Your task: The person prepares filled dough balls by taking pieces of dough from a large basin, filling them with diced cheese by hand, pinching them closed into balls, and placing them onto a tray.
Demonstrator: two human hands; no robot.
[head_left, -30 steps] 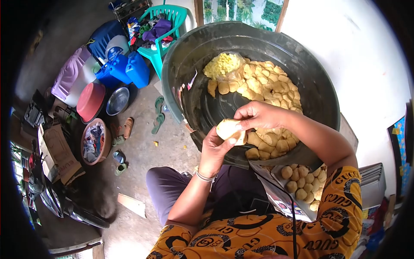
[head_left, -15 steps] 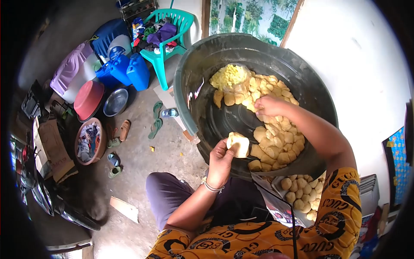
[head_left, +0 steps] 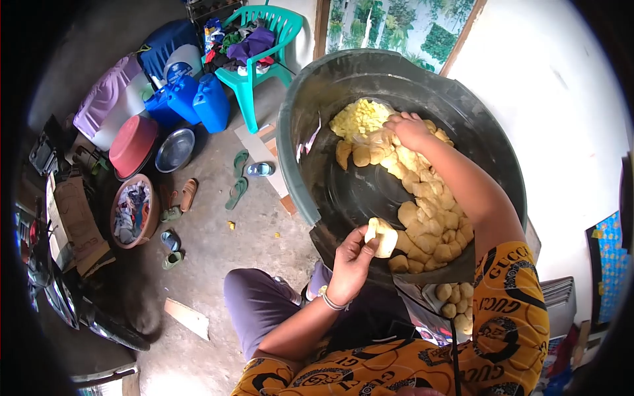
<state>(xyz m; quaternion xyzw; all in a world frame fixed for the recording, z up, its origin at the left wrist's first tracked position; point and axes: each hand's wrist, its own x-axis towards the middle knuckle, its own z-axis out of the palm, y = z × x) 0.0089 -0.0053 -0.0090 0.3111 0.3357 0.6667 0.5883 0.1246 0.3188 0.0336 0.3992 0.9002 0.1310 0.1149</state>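
Pinched between the thumb and fingers of my left hand (head_left: 350, 261) is a flat, pale piece of dough (head_left: 381, 238), raised over the near side of a large black tub (head_left: 300, 142). My right hand (head_left: 409, 131) reaches into the far part of this tub, fingers apart and stretched toward a clear plastic bag of small yellow cubes (head_left: 360, 119). Its fingertips touch the bag's edge, partly hidden. Many tan dough pieces (head_left: 432, 228) lie heaped along the tub's right side and beside the bag.
A box of round dough balls (head_left: 456, 305) stands by my lap, partly covered by my sleeve. To the left are a green chair (head_left: 247, 82) with clothes, blue jugs (head_left: 211, 102), a red basin (head_left: 132, 146), a laundry basin (head_left: 148, 228) and sandals (head_left: 236, 191) on the floor.
My right hand has moved away from me, from the dough heap to the bag of yellow cubes. The left hand keeps the dough piece, now tilted more upright.
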